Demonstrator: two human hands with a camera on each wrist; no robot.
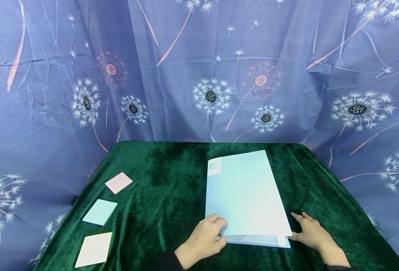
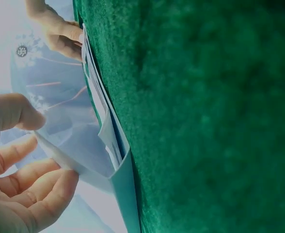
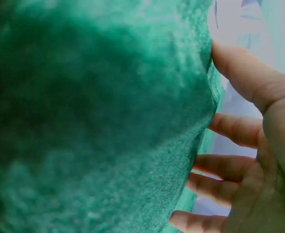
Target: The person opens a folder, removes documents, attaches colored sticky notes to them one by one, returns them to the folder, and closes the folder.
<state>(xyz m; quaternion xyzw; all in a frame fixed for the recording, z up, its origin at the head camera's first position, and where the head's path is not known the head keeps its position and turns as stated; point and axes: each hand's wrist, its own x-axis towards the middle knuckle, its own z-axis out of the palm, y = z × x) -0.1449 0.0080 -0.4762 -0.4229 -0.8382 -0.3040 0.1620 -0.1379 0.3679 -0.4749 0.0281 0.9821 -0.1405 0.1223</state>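
A pale blue folder lies on the green cloth, a white label with a small blue patch at its upper left corner. Its front cover stands slightly raised along the near edge, and papers show inside. At the near left corner, my left hand pinches the cover's edge, thumb on one side and fingers on the other. Beside the near right corner is my right hand, its thumb at the folder's corner. Its fingers are spread on the cloth, holding nothing.
Three small square pads lie in a column on the left: pink, light blue and cream. The green velvet cloth covers the table. A blue dandelion-print curtain hangs behind and beside it.
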